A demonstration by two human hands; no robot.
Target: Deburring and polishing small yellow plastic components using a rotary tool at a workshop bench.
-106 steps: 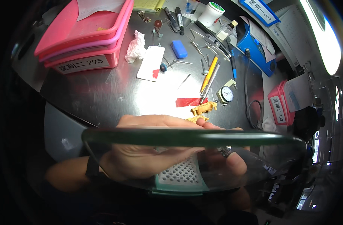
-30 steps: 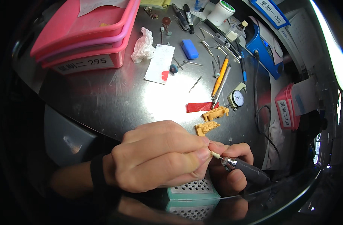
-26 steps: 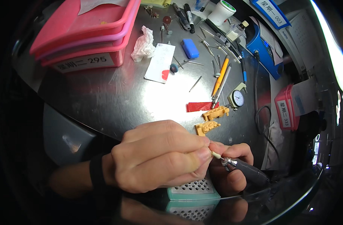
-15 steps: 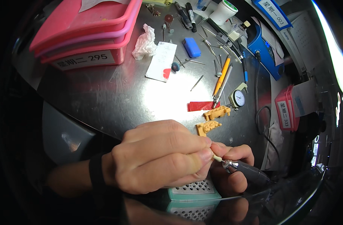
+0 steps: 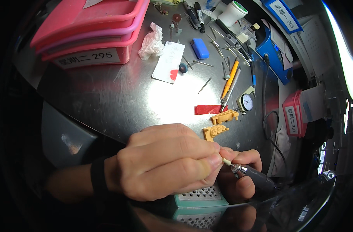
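My left hand (image 5: 168, 162) reaches in from the left with its fingers pinched together. Whatever sits between those fingertips is mostly hidden. Against them lies a small cream-coloured tip (image 5: 226, 161), in line with the thin metal shank of a dark rotary handpiece (image 5: 257, 177). My right hand (image 5: 246, 158) is closed round that handpiece near its silver collar, thumb and fingers close to the left fingertips. Just beyond the hands are two tan dental model pieces (image 5: 214, 132) with tooth shapes. Below them, a green-framed perforated grate (image 5: 201, 194) is partly covered by my left hand.
Stacked pink trays (image 5: 87, 58) stand at the far left. Crumpled tissue (image 5: 151, 41), a paper slip (image 5: 167, 63), a blue block (image 5: 200, 48), several burs, an orange pencil (image 5: 229, 80) and a dial gauge (image 5: 246, 102) lie beyond. A cable (image 5: 264, 120) runs down the right.
Both hands, the cream tip and the handpiece stay nearly in place, with a very slight shift. The whole view has moved a little; the grip of each hand looks the same.
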